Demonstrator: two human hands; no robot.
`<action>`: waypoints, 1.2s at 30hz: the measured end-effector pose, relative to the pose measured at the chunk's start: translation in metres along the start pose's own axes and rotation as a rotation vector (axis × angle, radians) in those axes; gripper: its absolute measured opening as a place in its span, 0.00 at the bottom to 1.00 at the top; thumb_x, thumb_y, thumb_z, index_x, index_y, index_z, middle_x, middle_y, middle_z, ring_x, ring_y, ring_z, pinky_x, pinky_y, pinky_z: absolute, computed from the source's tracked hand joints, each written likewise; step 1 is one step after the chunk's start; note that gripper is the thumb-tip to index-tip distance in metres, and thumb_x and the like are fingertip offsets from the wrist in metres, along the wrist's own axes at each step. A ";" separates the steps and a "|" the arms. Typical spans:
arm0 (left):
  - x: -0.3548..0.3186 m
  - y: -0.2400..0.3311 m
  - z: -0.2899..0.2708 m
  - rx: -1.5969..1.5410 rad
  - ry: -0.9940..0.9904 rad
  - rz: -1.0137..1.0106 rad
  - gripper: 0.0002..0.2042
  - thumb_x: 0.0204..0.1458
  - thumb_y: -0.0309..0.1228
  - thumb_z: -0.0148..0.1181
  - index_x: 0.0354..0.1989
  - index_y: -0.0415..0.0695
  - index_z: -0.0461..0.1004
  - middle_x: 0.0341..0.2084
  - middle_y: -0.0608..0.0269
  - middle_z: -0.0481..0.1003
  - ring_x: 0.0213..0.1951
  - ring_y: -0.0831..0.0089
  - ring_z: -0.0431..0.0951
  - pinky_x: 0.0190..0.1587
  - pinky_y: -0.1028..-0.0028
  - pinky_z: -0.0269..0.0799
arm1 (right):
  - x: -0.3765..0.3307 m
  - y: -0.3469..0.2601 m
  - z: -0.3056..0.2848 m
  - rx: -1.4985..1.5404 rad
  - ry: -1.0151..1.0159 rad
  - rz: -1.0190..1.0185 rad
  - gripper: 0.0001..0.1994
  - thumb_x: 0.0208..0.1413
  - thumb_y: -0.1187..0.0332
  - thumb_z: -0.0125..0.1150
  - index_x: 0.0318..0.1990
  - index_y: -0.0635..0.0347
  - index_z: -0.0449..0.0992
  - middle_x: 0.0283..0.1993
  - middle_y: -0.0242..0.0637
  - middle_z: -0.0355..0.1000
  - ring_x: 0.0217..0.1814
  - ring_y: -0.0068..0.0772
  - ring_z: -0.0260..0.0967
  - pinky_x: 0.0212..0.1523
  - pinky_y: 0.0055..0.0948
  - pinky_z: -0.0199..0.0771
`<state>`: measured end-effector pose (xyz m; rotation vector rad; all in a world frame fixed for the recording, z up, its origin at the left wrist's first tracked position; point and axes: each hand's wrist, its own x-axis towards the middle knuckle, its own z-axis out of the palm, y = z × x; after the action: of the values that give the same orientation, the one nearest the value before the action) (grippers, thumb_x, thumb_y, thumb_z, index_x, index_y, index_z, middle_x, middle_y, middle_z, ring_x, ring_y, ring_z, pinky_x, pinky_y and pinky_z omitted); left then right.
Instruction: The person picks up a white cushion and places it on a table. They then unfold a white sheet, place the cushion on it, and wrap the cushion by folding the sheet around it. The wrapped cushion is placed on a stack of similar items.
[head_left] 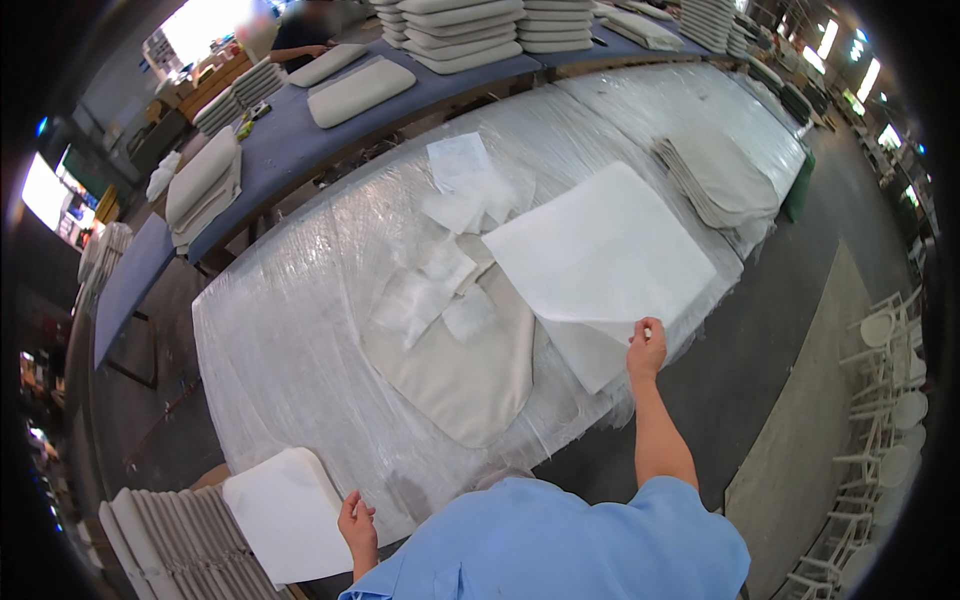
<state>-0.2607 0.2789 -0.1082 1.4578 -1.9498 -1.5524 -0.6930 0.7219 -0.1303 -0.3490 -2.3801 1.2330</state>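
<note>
white sheet [605, 250] has its near edge pinched in the right hand [647, 347]; the left hand [358, 524], loosely half-open, is beside a white square [285, 515], bare plastic wrap [285, 365] beyond.

There is room to pass over the plastic-wrapped counter [275, 320] left of the beige cover [475, 400], but white sheets [610, 250] and a pile of covers [722, 172] beyond block the right side.

right arm [662, 430]: extended forward | right hand [647, 345]: pinching | left hand [358, 522]: low, half-curled
</note>
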 end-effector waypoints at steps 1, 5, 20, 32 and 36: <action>-0.003 -0.002 -0.001 -0.002 -0.003 -0.010 0.16 0.66 0.29 0.55 0.60 0.38 0.75 0.45 0.58 0.80 0.34 0.74 0.81 0.37 0.74 0.74 | 0.012 -0.012 0.005 0.092 -0.020 0.060 0.05 0.67 0.67 0.59 0.44 0.57 0.75 0.45 0.34 0.77 0.37 0.27 0.77 0.34 0.28 0.75; -0.012 -0.004 -0.002 -0.049 -0.023 -0.041 0.16 0.66 0.31 0.54 0.59 0.37 0.75 0.46 0.57 0.80 0.35 0.73 0.81 0.38 0.75 0.74 | 0.066 -0.076 0.014 0.361 0.029 0.059 0.07 0.72 0.64 0.53 0.47 0.56 0.72 0.52 0.32 0.80 0.41 0.23 0.78 0.37 0.26 0.76; 0.013 -0.061 -0.046 -0.416 -0.267 -0.226 0.17 0.68 0.33 0.54 0.62 0.42 0.72 0.44 0.56 0.81 0.35 0.69 0.84 0.38 0.72 0.78 | 0.049 -0.327 -0.107 0.689 0.234 -0.735 0.06 0.75 0.67 0.47 0.52 0.57 0.66 0.64 0.44 0.73 0.55 0.25 0.73 0.54 0.28 0.76; 0.019 -0.021 0.026 -0.482 -1.480 -0.546 0.35 0.68 0.57 0.47 0.77 0.52 0.49 0.68 0.47 0.66 0.65 0.55 0.69 0.64 0.55 0.68 | -0.182 -0.361 -0.241 1.150 0.174 -0.558 0.11 0.74 0.60 0.49 0.57 0.50 0.66 0.65 0.41 0.71 0.65 0.41 0.70 0.63 0.51 0.77; -0.020 -0.017 0.090 -0.645 -1.785 -0.726 0.49 0.59 0.69 0.50 0.80 0.54 0.40 0.68 0.51 0.66 0.66 0.54 0.68 0.67 0.46 0.60 | -0.242 -0.332 -0.313 1.303 0.047 -0.350 0.18 0.73 0.57 0.47 0.64 0.49 0.71 0.68 0.35 0.70 0.71 0.42 0.66 0.70 0.56 0.66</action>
<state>-0.3055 0.3494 -0.1513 0.1607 -0.6985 -4.0348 -0.3370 0.6550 0.2382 0.4235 -1.0901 2.1584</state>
